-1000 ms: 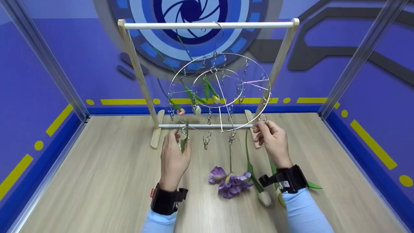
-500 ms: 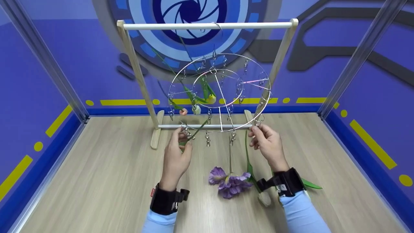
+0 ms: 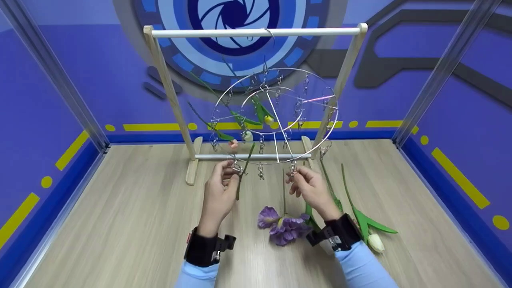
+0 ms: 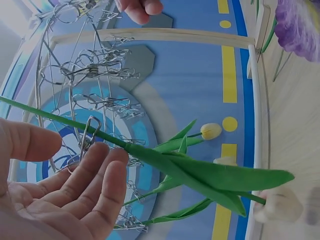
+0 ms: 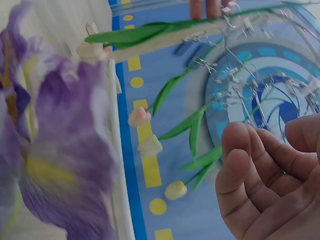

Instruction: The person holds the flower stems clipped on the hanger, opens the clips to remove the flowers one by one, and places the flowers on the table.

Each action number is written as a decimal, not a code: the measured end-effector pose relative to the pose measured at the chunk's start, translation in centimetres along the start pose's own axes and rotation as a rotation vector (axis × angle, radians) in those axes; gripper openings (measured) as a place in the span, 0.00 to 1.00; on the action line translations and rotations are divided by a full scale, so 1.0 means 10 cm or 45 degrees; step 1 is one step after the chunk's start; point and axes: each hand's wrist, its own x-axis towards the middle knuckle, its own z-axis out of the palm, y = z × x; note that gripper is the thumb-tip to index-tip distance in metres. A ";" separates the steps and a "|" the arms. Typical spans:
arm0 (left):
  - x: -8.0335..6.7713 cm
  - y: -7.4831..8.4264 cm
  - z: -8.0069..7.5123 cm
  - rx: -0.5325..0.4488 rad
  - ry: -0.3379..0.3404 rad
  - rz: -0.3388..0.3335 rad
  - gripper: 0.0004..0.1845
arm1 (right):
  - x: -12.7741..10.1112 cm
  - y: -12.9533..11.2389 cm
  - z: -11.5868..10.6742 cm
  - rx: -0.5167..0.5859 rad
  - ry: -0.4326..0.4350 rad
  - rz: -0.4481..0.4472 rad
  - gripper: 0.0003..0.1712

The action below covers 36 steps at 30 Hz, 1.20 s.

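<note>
Your hands sit under the wire ring (image 3: 276, 116), where dangling clips (image 3: 261, 172) and stems crowd any upward move. The rack's lower bar (image 3: 252, 156) blocks straight ahead. Flowers (image 3: 282, 226) lie between your wrists; the tabletop (image 3: 120, 224) on your left lies open.

Light-blue sleeves (image 3: 362, 264), black wrist straps (image 3: 206, 248).

Purple iris (image 3: 282, 226), green stem (image 3: 242, 175), silver hanger (image 3: 276, 116)

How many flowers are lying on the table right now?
3: a purple iris between the wrists, a white tulip right of the right wrist, and a third stem whose head is hidden behind that wrist.
</note>
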 end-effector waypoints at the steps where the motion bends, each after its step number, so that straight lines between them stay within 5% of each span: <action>1: 0.00 0.00 0.00 -0.004 0.000 -0.001 0.17 | -0.01 0.00 0.02 -0.012 -0.026 -0.019 0.12; 14: -0.03 0.12 0.03 0.025 0.040 0.090 0.11 | -0.07 -0.03 0.25 -0.212 -0.284 -0.135 0.12; 36: -0.06 0.17 0.14 -0.155 -0.104 0.003 0.08 | -0.08 -0.13 0.43 -0.248 -0.267 -0.111 0.11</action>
